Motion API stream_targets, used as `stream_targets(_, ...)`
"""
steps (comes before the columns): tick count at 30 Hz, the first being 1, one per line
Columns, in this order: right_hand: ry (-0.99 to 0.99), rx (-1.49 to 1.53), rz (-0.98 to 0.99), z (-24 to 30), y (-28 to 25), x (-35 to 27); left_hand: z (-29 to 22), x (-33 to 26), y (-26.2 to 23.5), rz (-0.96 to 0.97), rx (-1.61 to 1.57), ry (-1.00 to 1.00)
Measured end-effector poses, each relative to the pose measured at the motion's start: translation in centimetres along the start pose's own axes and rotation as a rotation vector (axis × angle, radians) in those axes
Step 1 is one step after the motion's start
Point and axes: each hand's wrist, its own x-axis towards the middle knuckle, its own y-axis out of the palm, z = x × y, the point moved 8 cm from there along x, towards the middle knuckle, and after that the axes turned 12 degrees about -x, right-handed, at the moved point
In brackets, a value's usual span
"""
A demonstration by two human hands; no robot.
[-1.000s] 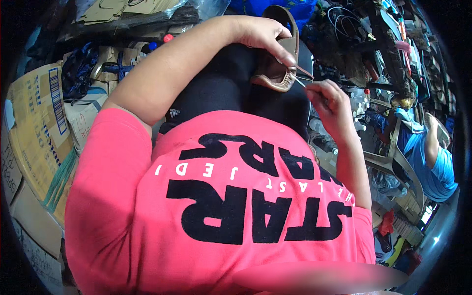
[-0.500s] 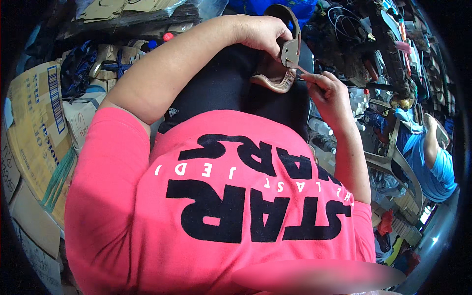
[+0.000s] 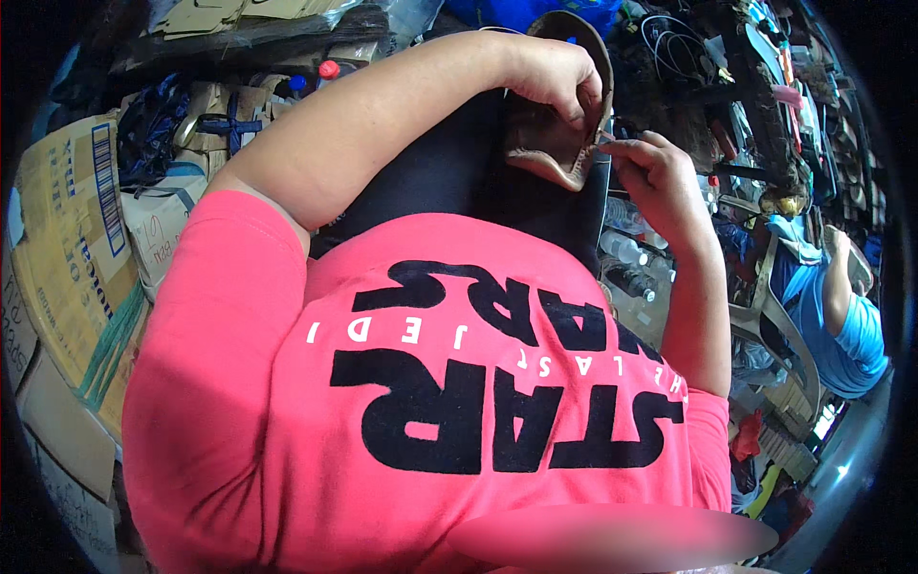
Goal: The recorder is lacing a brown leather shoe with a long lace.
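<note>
A brown leather shoe upper [image 3: 540, 148] with a stitched, puckered edge rests over my dark-trousered lap. My left hand [image 3: 550, 75] is closed on it, with the thumb and fingers bent over the leather near the stitched edge. Just right of that edge, my right hand [image 3: 658, 172] makes a pinch with thumb and forefinger. Something thin shows at those fingertips, too small to name. Part of the upper is hidden behind my left hand.
Cardboard boxes [image 3: 72, 239] stand at my left. Clear plastic bottles [image 3: 626, 249] lie beyond my right knee. A chair [image 3: 779, 320] and another person in a blue top [image 3: 841, 325] are at the right. Cluttered tools and cables [image 3: 669, 48] fill the far right.
My left hand and the upper have shifted right, and the upper has turned so its flap with eyelets no longer shows. My right hand has moved slightly right.
</note>
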Motion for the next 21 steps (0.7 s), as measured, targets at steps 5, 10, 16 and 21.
stream_targets(5,0.033,0.199,0.067,-3.4,2.1,0.2,-0.2,0.4,0.2,0.006,-0.031,0.018)
stream_targets(10,0.044,0.607,0.133,-5.3,4.1,0.2,0.6,0.9,0.5,0.002,-0.109,0.013)
stream_targets(16,0.106,0.744,0.135,-5.7,5.1,0.5,0.7,0.7,0.3,-0.014,-0.09,0.014)
stream_targets(21,0.102,0.801,0.161,-6.4,5.6,0.8,0.5,0.4,0.3,-0.013,-0.142,0.068)
